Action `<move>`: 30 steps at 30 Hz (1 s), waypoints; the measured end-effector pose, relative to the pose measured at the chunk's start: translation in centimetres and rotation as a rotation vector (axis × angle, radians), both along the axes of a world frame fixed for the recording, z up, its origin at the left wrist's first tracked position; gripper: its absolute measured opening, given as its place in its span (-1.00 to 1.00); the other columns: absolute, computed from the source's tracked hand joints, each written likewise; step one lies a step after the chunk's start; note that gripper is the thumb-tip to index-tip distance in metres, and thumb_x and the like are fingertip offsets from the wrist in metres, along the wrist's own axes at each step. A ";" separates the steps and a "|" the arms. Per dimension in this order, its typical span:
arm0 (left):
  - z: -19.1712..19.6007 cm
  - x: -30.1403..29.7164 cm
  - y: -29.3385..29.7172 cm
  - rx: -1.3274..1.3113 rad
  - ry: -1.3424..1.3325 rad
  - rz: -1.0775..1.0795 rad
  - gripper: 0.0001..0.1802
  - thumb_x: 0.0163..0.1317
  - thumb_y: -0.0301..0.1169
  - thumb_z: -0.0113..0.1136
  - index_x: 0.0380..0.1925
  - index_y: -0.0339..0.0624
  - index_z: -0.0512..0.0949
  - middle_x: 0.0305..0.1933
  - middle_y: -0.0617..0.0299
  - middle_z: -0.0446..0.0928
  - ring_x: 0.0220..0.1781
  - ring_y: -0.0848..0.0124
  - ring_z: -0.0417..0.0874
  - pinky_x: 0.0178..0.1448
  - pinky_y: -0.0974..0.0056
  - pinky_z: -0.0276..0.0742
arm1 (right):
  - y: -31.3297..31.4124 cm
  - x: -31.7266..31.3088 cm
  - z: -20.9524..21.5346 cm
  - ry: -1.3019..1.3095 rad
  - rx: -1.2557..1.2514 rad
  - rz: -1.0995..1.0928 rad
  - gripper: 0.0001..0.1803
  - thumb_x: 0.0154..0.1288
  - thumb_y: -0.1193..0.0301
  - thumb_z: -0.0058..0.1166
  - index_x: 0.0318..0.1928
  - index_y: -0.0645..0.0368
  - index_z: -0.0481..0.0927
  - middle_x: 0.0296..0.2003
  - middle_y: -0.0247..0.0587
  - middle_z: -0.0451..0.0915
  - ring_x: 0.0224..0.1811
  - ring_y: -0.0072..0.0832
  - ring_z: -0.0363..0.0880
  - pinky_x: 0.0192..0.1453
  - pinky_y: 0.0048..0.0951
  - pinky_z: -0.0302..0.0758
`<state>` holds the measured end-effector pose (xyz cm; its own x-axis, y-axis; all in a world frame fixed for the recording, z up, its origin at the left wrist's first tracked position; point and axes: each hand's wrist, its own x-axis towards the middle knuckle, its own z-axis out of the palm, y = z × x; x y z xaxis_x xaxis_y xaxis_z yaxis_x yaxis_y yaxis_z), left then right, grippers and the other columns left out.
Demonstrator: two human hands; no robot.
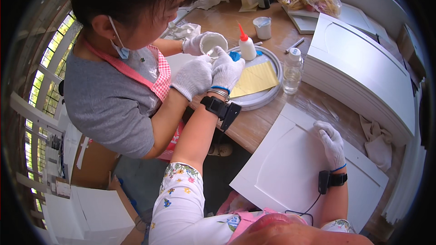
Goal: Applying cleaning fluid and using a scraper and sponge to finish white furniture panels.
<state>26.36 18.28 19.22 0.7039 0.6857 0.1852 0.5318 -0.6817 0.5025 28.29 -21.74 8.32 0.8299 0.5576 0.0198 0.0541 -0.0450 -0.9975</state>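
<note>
We have our left hand [227, 69] at the rim of the white cup [213, 43], which a co-worker's gloved hand [194, 45] holds left of the red-tipped bottle [247, 48]; we cannot tell whether it grips anything there, while our right hand [331, 143] rests half curled on the white panel [290, 165], its grip equally unclear

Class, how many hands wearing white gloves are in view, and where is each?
4: the wearer's left hand at the white cup, right hand on the white panel, one co-worker's hand against the cup, their other hand beside the wearer's left. None seems hidden.
</note>
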 end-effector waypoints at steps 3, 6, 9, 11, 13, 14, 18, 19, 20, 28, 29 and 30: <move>1.6 0.3 -0.9 -0.232 -0.032 0.012 0.07 0.11 -0.22 0.29 0.39 -0.69 -0.09 -0.31 -0.15 0.66 -0.34 0.08 0.75 -0.22 0.13 0.69 | -0.1 0.0 -0.1 0.012 0.013 0.000 -0.77 0.41 0.50 0.03 -0.02 0.32 0.65 0.04 -0.21 0.63 0.09 -0.46 0.55 0.24 -0.49 0.43; 2.2 0.2 -1.6 -0.398 -0.122 -0.003 0.05 0.12 -0.26 0.29 0.38 -0.70 -0.09 -0.39 0.00 0.66 -0.47 0.23 0.73 -0.40 0.21 0.68 | -0.2 -0.2 0.1 0.025 0.019 0.002 -0.77 0.41 0.50 0.03 -0.02 0.32 0.65 0.03 -0.21 0.63 0.08 -0.46 0.55 0.24 -0.49 0.43; 1.8 0.0 -3.0 -0.452 -0.184 -0.074 0.01 0.13 -0.30 0.28 0.40 -0.64 -0.06 -0.44 0.06 0.63 -0.51 0.32 0.71 -0.48 0.24 0.65 | -0.3 -0.3 0.4 -0.007 0.002 -0.007 -0.77 0.42 0.50 0.03 -0.01 0.32 0.64 0.03 -0.21 0.63 0.09 -0.47 0.55 0.25 -0.49 0.43; 1.0 -0.1 -4.1 -0.596 0.041 -0.182 -0.01 0.10 -0.25 0.27 0.42 -0.52 0.00 -0.33 -0.08 0.66 -0.36 0.17 0.76 -0.28 0.15 0.70 | -0.2 0.1 0.0 0.032 -0.009 -0.026 -0.77 0.42 0.50 0.03 -0.01 0.32 0.64 0.03 -0.22 0.63 0.09 -0.47 0.55 0.25 -0.50 0.42; -1.6 -0.6 -3.2 -0.442 0.159 -0.187 -0.04 0.07 -0.19 0.25 0.41 -0.41 0.09 -0.16 -0.18 0.67 -0.16 -0.02 0.75 -0.03 0.03 0.66 | 0.3 0.1 0.3 0.035 0.014 0.007 -0.77 0.42 0.50 0.03 0.00 0.32 0.64 0.04 -0.22 0.63 0.10 -0.47 0.54 0.26 -0.50 0.42; -2.2 -0.7 -3.9 -0.375 0.259 -0.210 -0.05 0.04 -0.17 0.25 0.39 -0.41 0.13 -0.08 -0.19 0.65 -0.07 -0.07 0.72 0.06 0.02 0.61 | -0.1 0.2 0.3 0.028 0.039 0.025 -0.76 0.42 0.50 0.03 0.00 0.32 0.64 0.05 -0.23 0.62 0.10 -0.48 0.54 0.26 -0.50 0.42; -3.7 -0.7 -3.6 -0.338 0.406 -0.228 -0.05 -0.03 -0.14 0.30 0.34 -0.41 0.21 -0.22 -0.04 0.69 -0.25 0.05 0.74 -0.04 0.10 0.63 | -0.1 0.3 -0.3 0.032 0.037 0.022 -0.76 0.43 0.50 0.02 0.01 0.31 0.64 0.06 -0.24 0.62 0.11 -0.48 0.54 0.26 -0.50 0.42; -3.8 -0.8 -3.6 -0.523 0.406 -0.231 -0.03 -0.04 -0.14 0.32 0.35 -0.41 0.21 -0.30 0.01 0.69 -0.36 0.12 0.74 -0.10 0.13 0.63 | -0.1 0.3 -0.3 0.048 0.043 0.026 -0.76 0.44 0.50 0.01 0.01 0.31 0.64 0.06 -0.25 0.62 0.11 -0.48 0.53 0.26 -0.50 0.42; -3.9 -0.9 -3.6 -0.521 0.406 -0.227 -0.03 -0.04 -0.14 0.32 0.35 -0.41 0.21 -0.30 0.01 0.69 -0.36 0.12 0.74 -0.10 0.13 0.63 | -0.1 0.3 -0.4 0.064 0.050 0.031 -0.76 0.44 0.50 0.01 0.01 0.31 0.64 0.06 -0.25 0.62 0.11 -0.48 0.53 0.26 -0.50 0.42; -0.2 -10.0 -12.5 -0.780 0.223 -0.471 -0.26 0.19 -0.37 0.33 0.38 -0.27 0.32 -0.40 0.29 0.54 -0.47 0.57 0.54 -0.36 0.40 0.57 | -0.3 0.3 -0.4 0.060 0.061 0.017 -0.76 0.44 0.50 0.01 0.01 0.30 0.64 0.05 -0.27 0.62 0.11 -0.52 0.53 0.26 -0.51 0.41; 0.2 -11.8 -13.7 -0.880 0.239 -0.451 -0.32 0.20 -0.37 0.34 0.33 -0.25 0.39 -0.39 0.30 0.54 -0.46 0.58 0.54 -0.35 0.41 0.56 | -0.4 0.2 -0.4 0.078 0.070 0.009 -0.76 0.44 0.50 0.01 0.02 0.29 0.64 0.05 -0.28 0.62 0.11 -0.52 0.52 0.26 -0.51 0.41; 0.1 -13.3 -14.1 -0.904 0.241 -0.465 -0.35 0.21 -0.36 0.35 0.31 -0.22 0.41 -0.39 0.31 0.54 -0.45 0.59 0.54 -0.34 0.42 0.57 | -0.4 0.3 -0.5 0.077 0.073 0.013 -0.76 0.44 0.50 0.01 0.02 0.29 0.64 0.05 -0.28 0.62 0.11 -0.52 0.52 0.26 -0.51 0.41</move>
<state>13.03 4.19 19.29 0.8840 0.1510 -0.4425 0.4675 -0.2677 0.8425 28.58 -22.15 7.87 0.8230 0.5681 -0.0029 -0.0228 0.0280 -0.9993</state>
